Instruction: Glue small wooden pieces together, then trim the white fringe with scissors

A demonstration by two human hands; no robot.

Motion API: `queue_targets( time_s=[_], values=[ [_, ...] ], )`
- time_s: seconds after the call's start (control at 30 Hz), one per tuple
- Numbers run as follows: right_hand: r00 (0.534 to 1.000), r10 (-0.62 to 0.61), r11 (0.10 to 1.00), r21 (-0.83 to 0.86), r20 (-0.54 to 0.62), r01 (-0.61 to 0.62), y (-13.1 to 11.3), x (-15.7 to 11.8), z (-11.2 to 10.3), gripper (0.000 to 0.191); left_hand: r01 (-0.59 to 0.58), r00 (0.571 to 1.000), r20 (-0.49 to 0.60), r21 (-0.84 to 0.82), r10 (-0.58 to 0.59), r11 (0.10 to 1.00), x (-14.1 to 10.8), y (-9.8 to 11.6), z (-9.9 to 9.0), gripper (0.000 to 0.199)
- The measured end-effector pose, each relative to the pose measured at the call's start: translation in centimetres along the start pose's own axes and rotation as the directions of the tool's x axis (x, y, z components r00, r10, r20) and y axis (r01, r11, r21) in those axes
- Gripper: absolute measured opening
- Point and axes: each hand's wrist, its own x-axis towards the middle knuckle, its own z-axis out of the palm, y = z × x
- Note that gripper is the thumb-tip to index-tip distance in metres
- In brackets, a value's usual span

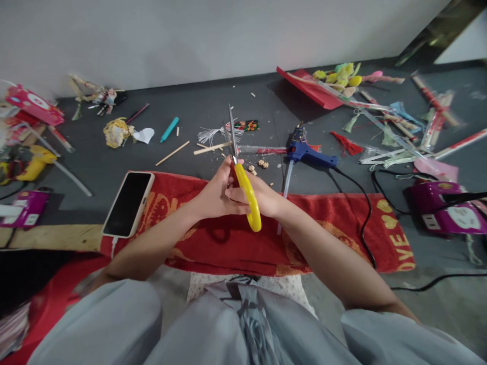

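Observation:
My right hand point(266, 198) is closed around the yellow handles of a pair of scissors point(251, 197). The steel blades point away from me, toward the wall. My left hand point(216, 195) meets it above the towel, its fingers curled by the base of the blades; what they pinch, if anything, is hidden. A pale wooden stick point(211, 148) reaches up to the blades from the left; whether it is held or lies on the table I cannot tell. Beyond my hands lie a bundle of white strings point(216, 135) and small beige pieces point(262, 163).
A red towel point(342, 218) lies along the table's front edge, with a phone point(128, 204) on its left end. A blue glue gun point(314, 154) with a black cord rests at right. Nearby are a teal pen-like stick point(169, 130), red paper point(315, 91) and a purple box point(443, 208).

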Motion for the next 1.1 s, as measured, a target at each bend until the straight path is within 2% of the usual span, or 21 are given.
queue_targets(
  time_s=[0.07, 0.27, 0.43, 1.1],
  values=[
    [0.999, 0.048, 0.998, 0.033, -0.001, -0.048, 0.0, -0.1, 0.0, 0.028, -0.015, 0.999, -0.031, -0.008, 0.015, 1.0, 0.1, 0.1, 0.0, 0.107],
    [1.0, -0.006, 1.0, -0.026, -0.002, 0.006, 0.3, -0.1, 0.0, 0.02, 0.007, 0.998, -0.059, -0.027, -0.008, 1.0, 0.1, -0.2, 0.1, 0.114],
    [1.0, -0.017, 1.0, -0.005, 0.007, 0.017, 0.7, 0.0, 0.1, 0.018, 0.024, 0.997, -0.067, -0.074, -0.029, 0.997, 0.0, -0.7, 0.3, 0.121],
    [1.0, 0.016, 0.997, -0.071, -0.027, -0.018, 1.2, 0.3, 0.4, 0.016, -0.098, 0.989, -0.099, 0.077, 0.105, 0.992, 0.1, -1.6, 0.2, 0.11]
  ],
)
